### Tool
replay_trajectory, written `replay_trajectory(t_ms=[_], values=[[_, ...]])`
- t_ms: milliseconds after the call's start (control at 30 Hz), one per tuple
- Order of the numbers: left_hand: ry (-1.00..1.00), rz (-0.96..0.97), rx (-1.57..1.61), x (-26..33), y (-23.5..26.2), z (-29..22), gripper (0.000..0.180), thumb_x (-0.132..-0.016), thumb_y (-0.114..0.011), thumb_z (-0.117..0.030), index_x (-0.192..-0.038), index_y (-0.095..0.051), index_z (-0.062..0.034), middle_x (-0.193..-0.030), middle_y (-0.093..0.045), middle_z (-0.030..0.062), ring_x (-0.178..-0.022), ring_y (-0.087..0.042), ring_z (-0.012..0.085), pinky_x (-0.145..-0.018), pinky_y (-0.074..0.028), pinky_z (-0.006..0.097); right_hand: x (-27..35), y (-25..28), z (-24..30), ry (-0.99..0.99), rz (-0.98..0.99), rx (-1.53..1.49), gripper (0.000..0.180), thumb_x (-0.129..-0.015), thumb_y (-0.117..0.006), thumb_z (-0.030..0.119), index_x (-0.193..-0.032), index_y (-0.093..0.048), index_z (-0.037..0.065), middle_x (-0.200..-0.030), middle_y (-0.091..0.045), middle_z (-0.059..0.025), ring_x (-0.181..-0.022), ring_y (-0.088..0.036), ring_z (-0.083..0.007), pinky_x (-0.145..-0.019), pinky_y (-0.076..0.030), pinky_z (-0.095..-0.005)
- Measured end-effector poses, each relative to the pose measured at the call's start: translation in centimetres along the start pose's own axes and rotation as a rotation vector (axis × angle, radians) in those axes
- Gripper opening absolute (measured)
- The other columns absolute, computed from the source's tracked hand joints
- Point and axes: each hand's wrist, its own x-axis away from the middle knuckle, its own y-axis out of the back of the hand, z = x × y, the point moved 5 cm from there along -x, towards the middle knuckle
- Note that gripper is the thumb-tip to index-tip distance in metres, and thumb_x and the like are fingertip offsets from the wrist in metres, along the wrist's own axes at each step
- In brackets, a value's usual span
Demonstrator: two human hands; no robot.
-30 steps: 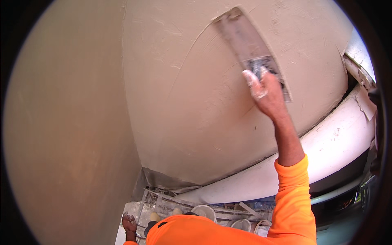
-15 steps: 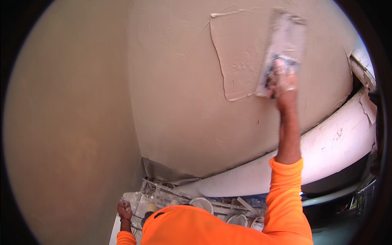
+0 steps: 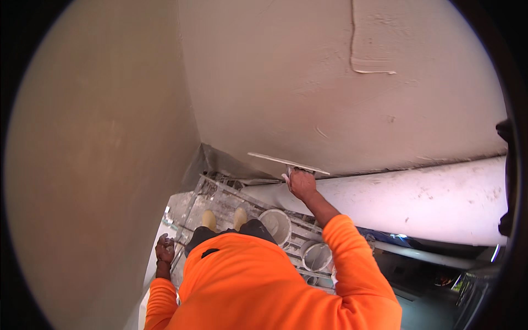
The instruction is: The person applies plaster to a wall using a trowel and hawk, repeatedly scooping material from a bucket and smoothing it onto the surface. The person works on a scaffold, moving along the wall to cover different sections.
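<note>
My right hand [image 3: 302, 185] grips a plastering trowel [image 3: 289, 163] by its handle. The long, thin blade is seen nearly edge-on, low in front of the wall [image 3: 264, 99]; whether it touches the wall I cannot tell. Wet beige plaster coats that wall, and a raised ridge of plaster [image 3: 352, 44] runs down its upper part and turns right. At the lower left, my left hand [image 3: 165, 248] hangs beside the left wall [image 3: 104, 148], smeared with plaster. Its fingers are loosely bent and a little apart, with nothing visible in them.
I stand on a slatted platform [image 3: 220, 193] in pale boots [image 3: 240, 218]. Two buckets, a larger one [image 3: 276, 225] and a smaller one [image 3: 316, 256], stand to the right of my feet. A thick white curved ledge [image 3: 418, 198] runs along the wall's foot, above a dark drop.
My right hand has brought the trowel down and left from the upper wall, turning its blade nearly edge-on. The view has tilted lower, showing more of the platform, boots and buckets.
</note>
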Motion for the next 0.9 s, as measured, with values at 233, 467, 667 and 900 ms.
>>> replay_trajectory(t_ms=[233, 467, 667, 900], values=[[-0.095, 0.029, 0.154, 10.0, 0.1, -5.0, 0.02, -0.089, -0.064, -0.004, -0.105, -0.059, 0.0053, -0.07, -0.036, -0.001, -0.063, -0.033, 0.0116, -0.071, -0.036, 0.029, -9.8, -9.9, 4.4, 0.078, -0.108, -0.349, 0.043, -0.101, -0.054, 0.037, -0.119, -0.056, -0.003, -0.091, -0.069, -0.027, -0.087, -0.067, -0.0444, -0.077, -0.053, -0.0552], [-0.171, -0.148, -0.099, 18.7, 5.9, -3.6, 0.027, -0.094, -0.063, -0.006, -0.119, -0.059, 0.0055, -0.085, -0.051, 0.0045, -0.078, -0.047, 0.0133, -0.073, -0.046, 0.023, -20.2, -10.0, 12.2, 0.1, -0.151, -0.426, 0.038, -0.099, -0.056, 0.032, -0.117, -0.057, -0.002, -0.098, -0.069, -0.0274, -0.095, -0.067, -0.0438, -0.087, -0.052, -0.0539], [-0.196, -0.454, -0.471, 20.1, 9.9, -0.2, 0.021, -0.095, -0.05, -0.003, -0.11, -0.062, 0.0041, -0.097, -0.057, 0.0069, -0.081, -0.05, 0.0153, -0.079, -0.049, 0.027, -20.7, -5.0, 11.6, 0.081, -0.225, -0.439, 0.035, -0.099, -0.056, 0.03, -0.113, -0.059, -0.002, -0.098, -0.069, -0.0252, -0.096, -0.067, -0.0435, -0.087, -0.053, -0.0537], [-0.329, -0.191, -0.919, 12.4, 5.0, -1.8, 0.036, -0.088, -0.066, -0.004, -0.118, -0.054, 0.0103, -0.072, -0.042, 0.0013, -0.065, -0.042, 0.0139, -0.074, -0.044, 0.027, -13.8, 4.0, 7.3, 0.087, -0.461, -0.533, 0.044, -0.1, -0.056, 0.037, -0.109, -0.058, -0.005, -0.092, -0.067, -0.0301, -0.088, -0.065, -0.0483, -0.079, -0.05, -0.0566]])
